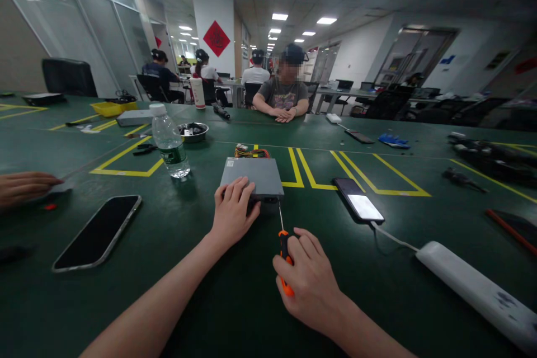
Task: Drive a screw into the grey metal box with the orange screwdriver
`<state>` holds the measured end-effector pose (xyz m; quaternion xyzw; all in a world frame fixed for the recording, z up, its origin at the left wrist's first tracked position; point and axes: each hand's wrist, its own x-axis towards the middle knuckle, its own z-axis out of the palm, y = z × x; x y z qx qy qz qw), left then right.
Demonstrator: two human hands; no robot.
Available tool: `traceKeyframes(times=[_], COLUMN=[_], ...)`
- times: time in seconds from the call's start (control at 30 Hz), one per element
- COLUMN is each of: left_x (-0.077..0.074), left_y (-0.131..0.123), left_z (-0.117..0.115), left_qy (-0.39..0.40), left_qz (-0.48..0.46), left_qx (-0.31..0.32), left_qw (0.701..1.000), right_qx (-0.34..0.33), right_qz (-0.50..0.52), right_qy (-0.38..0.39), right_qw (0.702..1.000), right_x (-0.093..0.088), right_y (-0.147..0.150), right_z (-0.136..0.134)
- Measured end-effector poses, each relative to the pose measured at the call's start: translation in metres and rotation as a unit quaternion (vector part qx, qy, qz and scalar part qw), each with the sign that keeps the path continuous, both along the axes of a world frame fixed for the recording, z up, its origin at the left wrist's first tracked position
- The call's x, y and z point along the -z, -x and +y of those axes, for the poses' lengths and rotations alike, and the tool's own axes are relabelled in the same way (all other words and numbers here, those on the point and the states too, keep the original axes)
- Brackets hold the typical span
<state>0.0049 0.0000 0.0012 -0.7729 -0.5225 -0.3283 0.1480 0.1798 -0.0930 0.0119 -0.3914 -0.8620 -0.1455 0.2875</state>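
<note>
A grey metal computer power supply (262,172) lies flat on the green table, a bundle of coloured wires (258,152) at its far side. My left hand (235,207) grips its near left corner, fingers over the top and thumb at the near face. In my right hand (310,274) is a screwdriver (285,260) with an orange and black handle, fingers closed round it. Its thin shaft points away from me, the tip at the near right corner of the power supply. Whether the tip sits in a screw is too small to tell.
A water bottle (170,145) and a phone (98,232) stand and lie to the left, near another person's hand (27,187). Rightward are a charging phone (358,199) and a white power strip (474,285). Beyond are a metal bowl (197,137) and a seated person (283,92).
</note>
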Motion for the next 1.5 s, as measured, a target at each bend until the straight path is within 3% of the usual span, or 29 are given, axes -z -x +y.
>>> traceKeyframes(times=[0.3, 0.73, 1.17, 1.5], left_x=[-0.0002, 0.0007, -0.0007, -0.0018], left_y=[-0.0034, -0.0030, -0.0038, -0.0038], left_z=[0.0013, 0.0011, 0.0004, -0.0007], left_qy=[-0.004, -0.003, 0.007, 0.004], left_qz=[-0.015, -0.029, -0.027, -0.032], left_qx=[-0.015, -0.008, -0.011, -0.010], left_qw=[1.000, 1.000, 1.000, 0.999], right_qx=[0.015, -0.020, -0.046, -0.023], right_qz=[0.000, 0.051, 0.029, 0.041], right_qy=[-0.032, -0.059, -0.042, -0.018], right_qw=[0.999, 0.997, 0.998, 0.999], right_x=[-0.0019, -0.0072, -0.0026, -0.0036], right_y=[0.0022, 0.0004, 0.0060, 0.0097], right_z=[0.0006, -0.0028, 0.0001, 0.0019])
